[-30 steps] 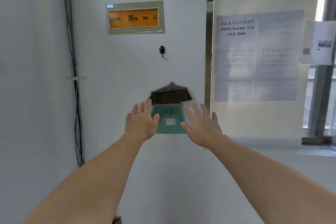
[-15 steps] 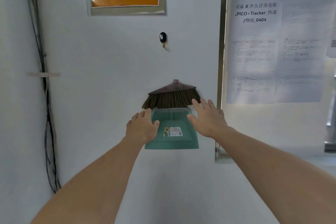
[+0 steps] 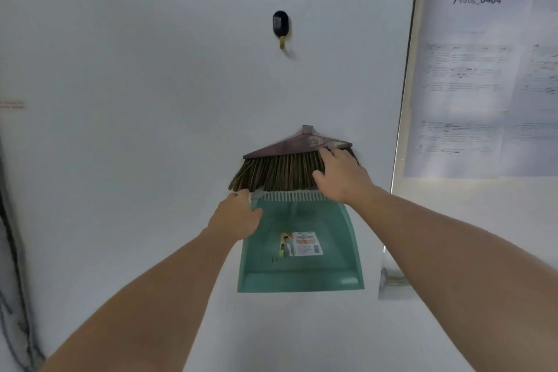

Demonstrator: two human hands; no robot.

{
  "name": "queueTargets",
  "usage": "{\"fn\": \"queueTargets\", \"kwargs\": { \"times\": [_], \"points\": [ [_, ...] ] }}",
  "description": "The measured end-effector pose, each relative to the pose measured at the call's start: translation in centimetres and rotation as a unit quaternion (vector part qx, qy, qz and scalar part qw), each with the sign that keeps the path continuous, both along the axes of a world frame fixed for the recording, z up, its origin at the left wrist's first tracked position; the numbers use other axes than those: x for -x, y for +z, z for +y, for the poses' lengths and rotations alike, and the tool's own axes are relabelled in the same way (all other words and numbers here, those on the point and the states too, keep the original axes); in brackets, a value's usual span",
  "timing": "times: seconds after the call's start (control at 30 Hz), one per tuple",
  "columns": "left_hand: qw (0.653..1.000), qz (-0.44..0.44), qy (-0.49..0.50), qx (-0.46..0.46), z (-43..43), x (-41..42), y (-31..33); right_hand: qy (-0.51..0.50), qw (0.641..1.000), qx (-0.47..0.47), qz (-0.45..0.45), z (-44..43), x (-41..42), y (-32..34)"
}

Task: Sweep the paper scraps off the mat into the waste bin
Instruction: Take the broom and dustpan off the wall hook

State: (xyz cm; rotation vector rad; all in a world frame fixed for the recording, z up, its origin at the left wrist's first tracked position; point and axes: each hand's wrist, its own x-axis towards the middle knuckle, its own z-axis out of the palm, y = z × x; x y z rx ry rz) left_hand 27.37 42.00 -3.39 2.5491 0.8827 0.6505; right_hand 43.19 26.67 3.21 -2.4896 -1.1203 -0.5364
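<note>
Camera has moved in on the wall: broom [image 3: 290,166] and dustpan [image 3: 302,251] now fill mid-frame, and the orange panel is almost cut off at the top edge. Right hand [image 3: 339,175] has gone up from beside the dustpan's upper right corner onto the right end of the broom bristles. Left hand [image 3: 238,216] has shifted to the dustpan's upper left corner, fingertips at the bristles' lower left.

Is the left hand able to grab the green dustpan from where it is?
Probably yes. The left hand is already at the top left corner of the green dustpan, and nothing sits between them.
</note>
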Motion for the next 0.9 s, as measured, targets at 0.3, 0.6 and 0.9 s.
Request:
{"fn": "queueTargets", "kwargs": {
  "times": [0.3, 0.6, 0.9],
  "points": [
    [1.000, 0.008, -0.003, 0.029, 3.6, -4.3, -0.6, -0.029, 0.999, -0.044, -0.009, 5.2, -3.4, 2.1],
    [0.999, -0.006, -0.014, 0.041, 4.5, -5.8, -0.4, -0.065, 0.997, -0.033, -0.017, 6.2, -5.4, 2.1],
    [0.999, -0.014, -0.018, 0.041, 4.0, -5.6, 0.2, -0.106, 0.987, -0.029, -0.117, 5.2, -4.2, 2.7]
  ]
}}
